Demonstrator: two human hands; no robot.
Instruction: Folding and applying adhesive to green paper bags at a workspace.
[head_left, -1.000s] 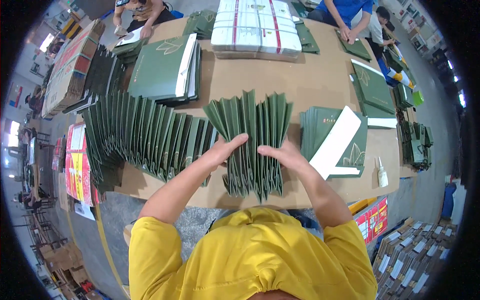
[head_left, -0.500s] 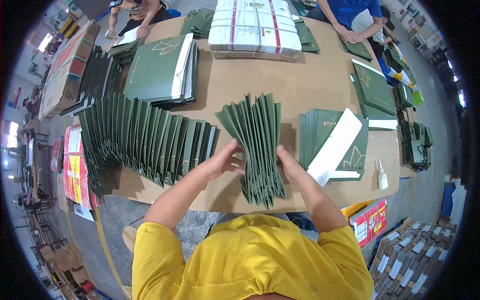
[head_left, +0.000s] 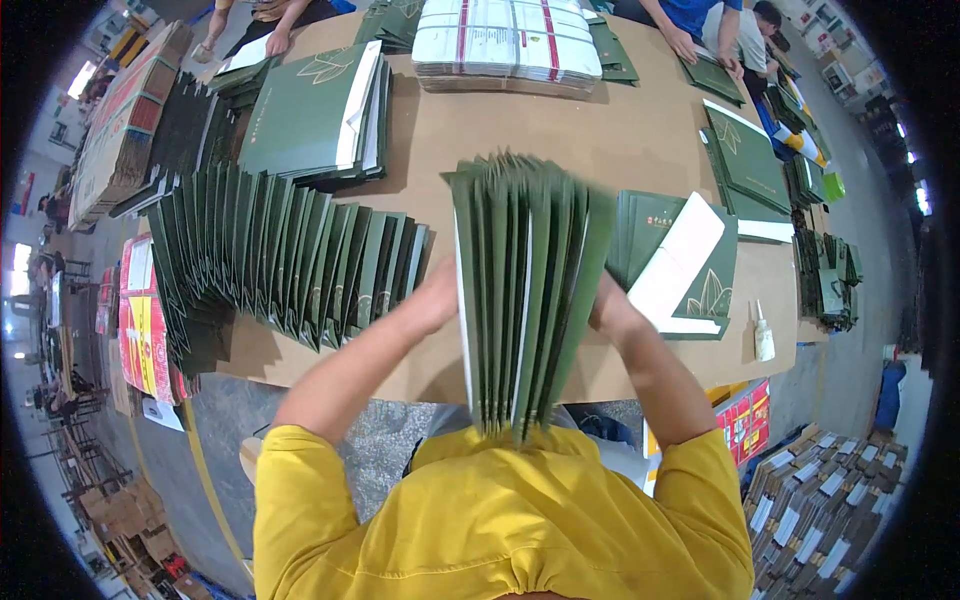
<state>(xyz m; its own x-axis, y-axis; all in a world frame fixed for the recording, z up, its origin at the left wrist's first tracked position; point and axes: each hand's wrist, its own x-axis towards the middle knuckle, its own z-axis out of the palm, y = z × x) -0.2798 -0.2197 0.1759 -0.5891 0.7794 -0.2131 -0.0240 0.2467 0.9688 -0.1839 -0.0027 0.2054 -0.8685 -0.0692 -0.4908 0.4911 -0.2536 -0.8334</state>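
A thick bundle of folded green paper bags [head_left: 505, 300] stands upright between my hands, raised over the table's near edge and close to my chest. Its upper edge is smeared by motion. My left hand [head_left: 440, 295] presses against the left side of the bundle, and my right hand [head_left: 606, 303] grips the right side. Most fingers of both hands are hidden behind the bags. Left of them, a long fanned row of the same green bags [head_left: 290, 255] stands on the table. To the right lies a flat green stack [head_left: 640, 235] with a loose white strip [head_left: 680, 255] across it.
The brown table [head_left: 430, 130] also carries a white strapped bundle [head_left: 505, 45], a green stack [head_left: 300, 115] at far left and another [head_left: 745, 160] at far right. A small glue bottle [head_left: 763, 335] stands near the right edge. Two other people work across the table.
The bundle has come up off the table and toward my chest, held between both hands. Across the table, the person at far right has moved their hands over a green bag.
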